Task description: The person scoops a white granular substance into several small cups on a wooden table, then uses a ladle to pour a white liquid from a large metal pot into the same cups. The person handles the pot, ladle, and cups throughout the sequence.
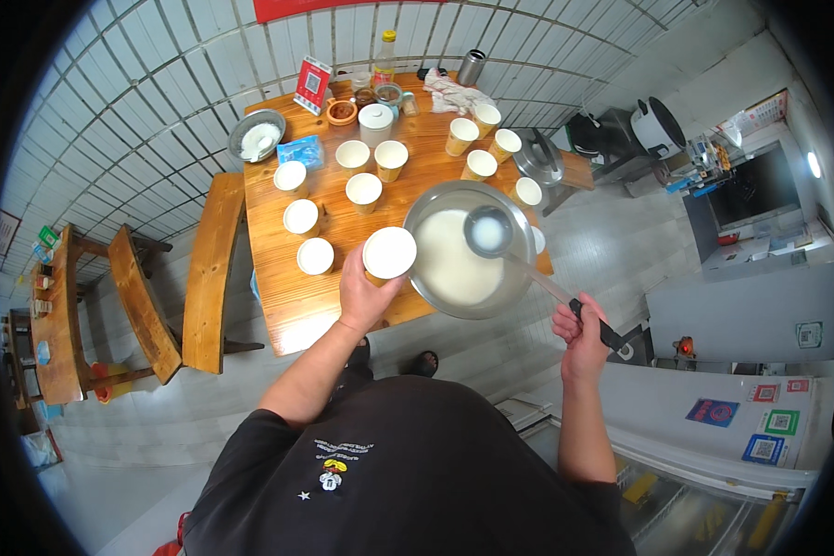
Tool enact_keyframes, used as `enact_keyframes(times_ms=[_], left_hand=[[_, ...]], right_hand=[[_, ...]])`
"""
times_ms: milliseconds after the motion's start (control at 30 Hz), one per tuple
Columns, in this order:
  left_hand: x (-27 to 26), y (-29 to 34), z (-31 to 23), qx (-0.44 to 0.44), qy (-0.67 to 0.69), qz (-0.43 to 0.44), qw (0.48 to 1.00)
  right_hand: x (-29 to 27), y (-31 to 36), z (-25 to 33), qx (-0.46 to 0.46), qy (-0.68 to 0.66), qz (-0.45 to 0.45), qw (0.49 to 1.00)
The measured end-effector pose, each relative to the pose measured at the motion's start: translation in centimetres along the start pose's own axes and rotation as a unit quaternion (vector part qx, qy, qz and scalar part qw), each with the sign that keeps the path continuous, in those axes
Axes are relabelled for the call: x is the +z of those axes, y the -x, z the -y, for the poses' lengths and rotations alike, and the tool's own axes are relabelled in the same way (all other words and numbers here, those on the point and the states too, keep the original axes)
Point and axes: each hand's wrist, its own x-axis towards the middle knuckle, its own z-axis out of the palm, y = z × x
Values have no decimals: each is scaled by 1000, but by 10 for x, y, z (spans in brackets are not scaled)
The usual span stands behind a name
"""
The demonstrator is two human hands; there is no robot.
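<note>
Cup (390, 253) in left grip (366, 298), ladle (489, 233) in right (581, 341)

Scene bright, mostly even, cool white. Glowing white oval light (814, 165) at right of frame. Pale glare on near left corner of brown wooden table (295, 313). Round white paper cup (389, 252) near centre almost washed out inside. Black short-sleeved shirt (417, 454) at bottom very dark. White-tiled wall (213, 65) bowed across top; corners black, blue-fringed; detail soft at far left. Centre sharp.
</note>
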Motion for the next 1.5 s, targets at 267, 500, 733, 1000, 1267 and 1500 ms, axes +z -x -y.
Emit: enact_keyframes(times_ms=[267, 500, 733, 1000, 1267, 1500], left_hand=[[0, -1, 38, -65, 6, -73, 995], [31, 3, 80, -90, 4, -73, 993], [61, 1, 123, -132, -24, -61, 989], [72, -4, 138, -133, -47, -59, 988], [61, 9, 126, -138, -67, -27, 988], [-4, 41, 68, -57, -62, -2, 996]], right_hand=[[-14, -12, -22, 24, 12, -48, 999], [-18, -10, -31, 39, 35, -44, 998], [-21, -8, -40, 33, 74, -29, 996], [-30, -15, -48, 43, 89, -29, 995], [-25, -26, -49, 45, 87, -9, 995], [-20, -28, -48, 31, 102, -13, 994]])
